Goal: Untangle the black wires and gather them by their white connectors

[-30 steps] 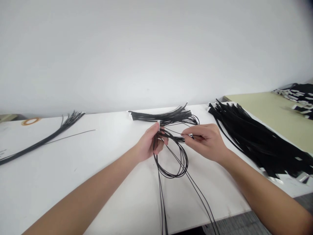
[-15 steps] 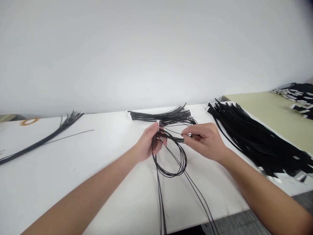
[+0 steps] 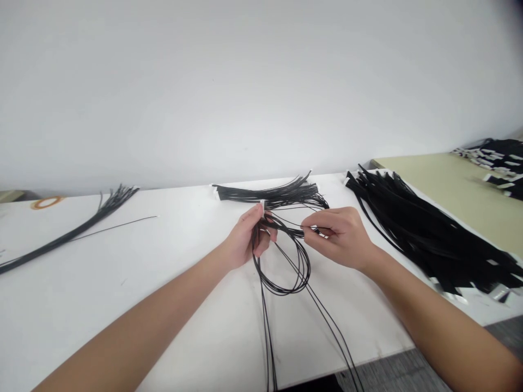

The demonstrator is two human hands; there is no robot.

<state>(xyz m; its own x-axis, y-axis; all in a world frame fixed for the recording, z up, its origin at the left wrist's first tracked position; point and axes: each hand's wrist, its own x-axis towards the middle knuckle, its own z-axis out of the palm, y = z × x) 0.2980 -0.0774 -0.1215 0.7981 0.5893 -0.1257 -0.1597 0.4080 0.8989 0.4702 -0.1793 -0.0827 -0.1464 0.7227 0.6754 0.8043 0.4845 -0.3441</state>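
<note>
My left hand (image 3: 250, 235) is closed around a wire harness, thumb against its white connector (image 3: 262, 206). The harness's black wires (image 3: 307, 272) hang in a loop below the fingers, and a few strands run down past the table's front edge. To the right, my right hand (image 3: 338, 235) pinches a single black wire (image 3: 289, 222) between thumb and fingertips, with the wire stretched between both hands. Whether the wire's end sits inside the right fingers cannot be made out.
Behind my hands lies a bundle of black wires (image 3: 265, 193) with white connectors. A large pile of black sleeved cables (image 3: 425, 234) covers the right side. Another wire bundle (image 3: 81, 231) and an orange tape ring (image 3: 48, 202) are at left. A white wall (image 3: 245, 92) rises behind the table.
My right hand has shifted very slightly left, still pinching the wire. The left hand keeps its hold on the harness, and otherwise the view has barely moved.
</note>
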